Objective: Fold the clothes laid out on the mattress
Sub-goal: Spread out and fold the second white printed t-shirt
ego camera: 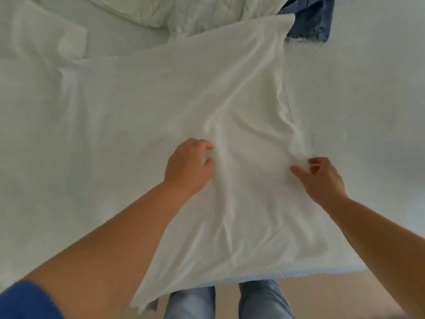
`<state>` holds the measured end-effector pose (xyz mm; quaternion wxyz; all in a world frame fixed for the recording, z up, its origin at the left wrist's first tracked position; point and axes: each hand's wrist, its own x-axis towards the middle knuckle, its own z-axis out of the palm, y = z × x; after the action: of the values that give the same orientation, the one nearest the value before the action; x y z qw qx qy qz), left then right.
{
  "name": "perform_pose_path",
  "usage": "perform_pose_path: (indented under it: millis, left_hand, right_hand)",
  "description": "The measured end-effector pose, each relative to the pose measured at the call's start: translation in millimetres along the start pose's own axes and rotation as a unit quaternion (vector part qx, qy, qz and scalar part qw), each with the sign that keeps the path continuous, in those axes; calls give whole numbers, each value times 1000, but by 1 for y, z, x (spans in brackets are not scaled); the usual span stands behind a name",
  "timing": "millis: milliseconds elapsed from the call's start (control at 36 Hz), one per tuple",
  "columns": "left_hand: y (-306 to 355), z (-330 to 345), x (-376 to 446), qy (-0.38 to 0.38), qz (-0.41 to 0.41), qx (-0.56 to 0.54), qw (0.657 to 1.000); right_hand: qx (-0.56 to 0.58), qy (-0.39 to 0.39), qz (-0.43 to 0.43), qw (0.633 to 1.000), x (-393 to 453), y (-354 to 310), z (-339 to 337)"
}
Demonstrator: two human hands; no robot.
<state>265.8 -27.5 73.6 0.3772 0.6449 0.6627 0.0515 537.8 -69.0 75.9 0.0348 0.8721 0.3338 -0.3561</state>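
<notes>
while the white shirt (pixel 184 107) lies spread at the mattress's (pixel 356 100) near edge, we pinch its cloth with our left hand (pixel 189 165) and right hand (pixel 320 178); next, probably, a fold across. jeans (pixel 310 19) wait at the far edge.

Both hands, left (pixel 189 165) and right (pixel 322 178), pinch white garment (pixel 184 93) on mattress (pixel 356 100).

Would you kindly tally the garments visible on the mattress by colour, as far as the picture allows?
White: 2, the white shirt gripped by the left hand and right hand, and a crumpled white garment at the far edge, which may be more than one piece.
Blue: 1, the denim garment.
Total: 3
</notes>
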Motion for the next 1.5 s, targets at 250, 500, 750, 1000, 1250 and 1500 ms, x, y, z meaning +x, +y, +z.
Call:
perform_pose_path:
  millis: [250, 500, 750, 1000, 1250, 1500]
  left_hand:
    - [70, 28, 23, -55, 90, 37, 994]
    - [138, 63, 94, -86, 170, 214, 958]
    - [166, 68, 96, -108, 177, 440, 874]
    - [179, 69, 102, -182, 233, 470, 832]
    - [207, 69, 113, -206, 244, 503, 803]
    - [188, 82, 120, -102, 263, 435, 855]
  right_hand:
    - [16, -102, -22, 994, -22, 62, 4]
    - [17, -167, -57, 984, -14, 133, 8]
    - [87, -217, -52, 971, -17, 162, -2]
    - [41, -261, -70, 962, -18, 178, -1]
    - [43, -278, -70, 957, -21, 176, 1]
    - [71, -251, -49, 964, -22, 175, 3]
